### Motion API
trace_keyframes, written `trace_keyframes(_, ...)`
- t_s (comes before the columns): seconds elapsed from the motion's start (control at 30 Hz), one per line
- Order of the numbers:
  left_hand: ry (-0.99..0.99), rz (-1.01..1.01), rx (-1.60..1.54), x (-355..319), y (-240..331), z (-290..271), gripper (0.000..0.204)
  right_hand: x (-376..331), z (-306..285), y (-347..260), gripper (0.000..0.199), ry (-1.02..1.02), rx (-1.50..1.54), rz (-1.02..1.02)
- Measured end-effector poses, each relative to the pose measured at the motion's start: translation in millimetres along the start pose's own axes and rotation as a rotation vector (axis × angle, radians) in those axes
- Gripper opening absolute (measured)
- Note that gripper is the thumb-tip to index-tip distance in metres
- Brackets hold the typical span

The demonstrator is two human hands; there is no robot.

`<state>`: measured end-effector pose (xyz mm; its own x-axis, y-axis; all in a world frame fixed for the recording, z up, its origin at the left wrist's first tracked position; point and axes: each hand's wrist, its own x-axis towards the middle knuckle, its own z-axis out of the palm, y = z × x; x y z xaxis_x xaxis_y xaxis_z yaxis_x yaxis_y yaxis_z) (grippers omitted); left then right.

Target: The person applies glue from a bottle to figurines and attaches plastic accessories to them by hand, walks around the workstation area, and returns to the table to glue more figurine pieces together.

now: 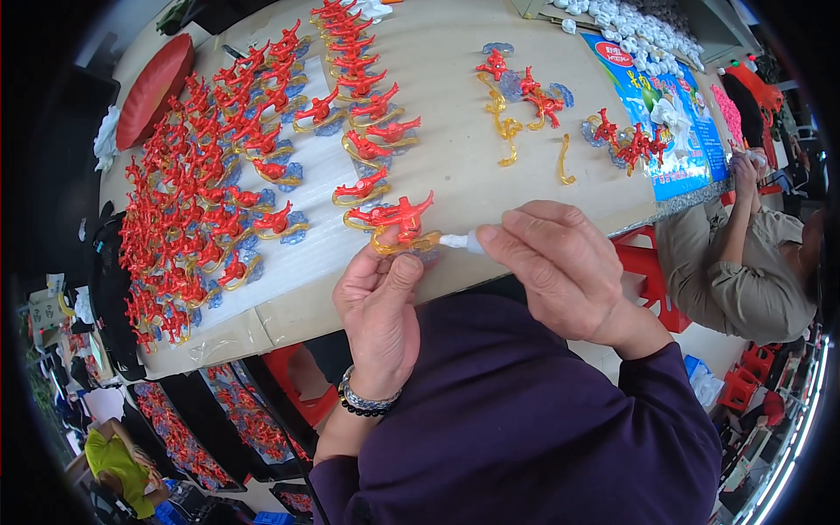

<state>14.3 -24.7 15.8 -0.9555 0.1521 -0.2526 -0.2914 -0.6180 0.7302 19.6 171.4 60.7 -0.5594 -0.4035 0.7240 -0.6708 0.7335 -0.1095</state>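
My left hand (381, 319) pinches a small figurine (407, 216) at the table's front edge, between thumb and fingers. The figurine has a red body with arms spread, a clear amber ribbon-like piece and a clear bluish base, partly hidden by my fingers. My right hand (564, 267) is closed round a white narrow-nozzled tube (460, 242); most of it is hidden in my palm. Its tip meets or nearly meets the right end of the amber piece. Just beyond my hands, a column of similar figurines (360, 187) runs away to the far edge.
Many assembled figurines (206, 171) crowd the left side on a white sheet (262, 293). Loose red, amber and blue parts (507, 127) lie at the right. A red tray (156, 92) is at the far left. Another person (744, 254) sits at the right, beyond a blue printed sheet (691, 166).
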Motion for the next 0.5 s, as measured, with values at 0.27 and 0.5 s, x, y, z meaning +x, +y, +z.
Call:
trace_keyframes(0.27, -0.105, -0.129, -0.07, 1.5, -2.2, -5.5, 0.034, 2.8, 4.0, 6.8, 0.034, 0.077, 0.894, 1.053)
trace_keyframes(0.5, -0.185, -0.074, 0.087, -1.2, -6.5, -6.6, 0.034, 18.8, 12.4, 6.9, 0.036, -0.174, 1.227, 1.189)
